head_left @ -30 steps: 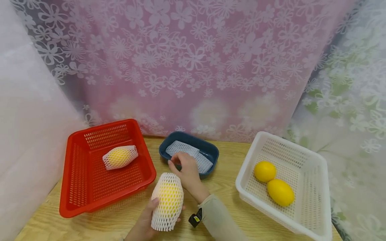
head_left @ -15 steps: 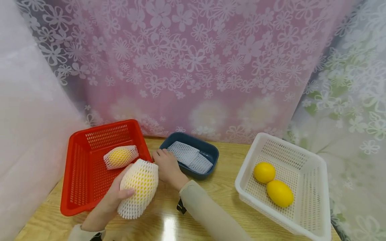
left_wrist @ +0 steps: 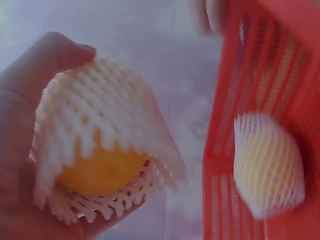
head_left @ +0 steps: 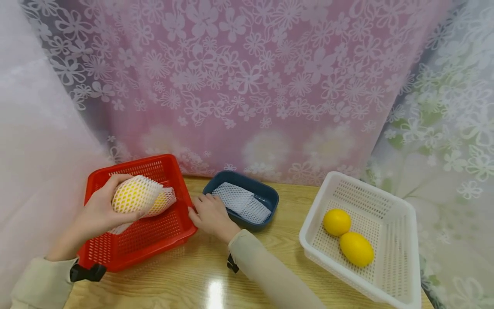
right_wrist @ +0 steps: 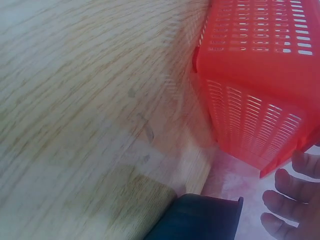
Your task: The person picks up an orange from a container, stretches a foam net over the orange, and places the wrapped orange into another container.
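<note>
Over the red basket (head_left: 154, 253), my left hand (head_left: 98, 210) grips a yellow fruit in a white foam net (head_left: 135, 195). In the left wrist view, the bare orange-yellow end of the fruit (left_wrist: 102, 170) shows at the net's open mouth. A second netted fruit (left_wrist: 267, 167) lies in the basket, partly covered by the held one in the head view. My right hand (head_left: 212, 216) holds the basket's right rim, with the thumb at the rim. Its other fingers (right_wrist: 285, 202) lie outside the basket wall in the right wrist view.
A dark blue tray (head_left: 266, 191) with flat white foam nets (head_left: 235, 197) stands behind my right hand. To the right is a white basket (head_left: 397, 253) with two bare yellow fruits (head_left: 356, 249). All stand on a wooden table (head_left: 270, 253) before a floral curtain (head_left: 247, 86).
My left hand has carried the netted fruit from the table's front, leftward and away, over the red basket. My right hand has moved left from beside the blue tray to the red basket's rim.
</note>
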### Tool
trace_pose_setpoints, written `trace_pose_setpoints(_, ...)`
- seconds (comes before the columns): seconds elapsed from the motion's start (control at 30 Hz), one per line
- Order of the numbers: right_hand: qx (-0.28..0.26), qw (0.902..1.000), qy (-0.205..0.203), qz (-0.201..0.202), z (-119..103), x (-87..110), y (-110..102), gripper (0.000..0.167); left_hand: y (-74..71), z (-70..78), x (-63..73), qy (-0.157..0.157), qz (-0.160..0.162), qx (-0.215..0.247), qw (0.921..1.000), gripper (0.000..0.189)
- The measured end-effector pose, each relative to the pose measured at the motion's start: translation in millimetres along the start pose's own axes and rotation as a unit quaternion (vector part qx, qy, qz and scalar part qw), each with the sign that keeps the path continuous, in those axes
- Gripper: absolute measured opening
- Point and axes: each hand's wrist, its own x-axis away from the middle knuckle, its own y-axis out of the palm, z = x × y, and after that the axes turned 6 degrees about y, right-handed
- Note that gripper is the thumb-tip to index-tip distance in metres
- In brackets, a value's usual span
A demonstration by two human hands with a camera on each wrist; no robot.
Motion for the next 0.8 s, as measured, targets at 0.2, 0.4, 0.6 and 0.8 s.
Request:
trace_pose_setpoints(0.2,0.001,1.0,0.003,-0.007,0.0,-0.7,1.9,0.031,-15.8,-23.8,-23.1,0.038,-0.039,-0.107,0.9927,0.083)
trace_pose_setpoints(0.4,-0.01,0.9998,0.007,-0.013,-0.9,-1.5,3.2,0.032,-18.5,-48.0,-49.4,0.041,-0.12,-0.166,0.9779,0.081)
trace_pose_setpoints(0.6,-0.016,0.9997,0.007,-0.017,-2.6,-0.6,4.4,0.032,-16.0,-83.9,-67.5,0.023,-0.127,-0.178,0.9755,0.084)
trace_pose_setpoints(0.8,-0.012,0.9998,0.011,-0.012,-2.3,0.3,3.9,0.032,-5.5,-105.0,-77.8,-0.021,-0.124,-0.164,0.9784,0.078)
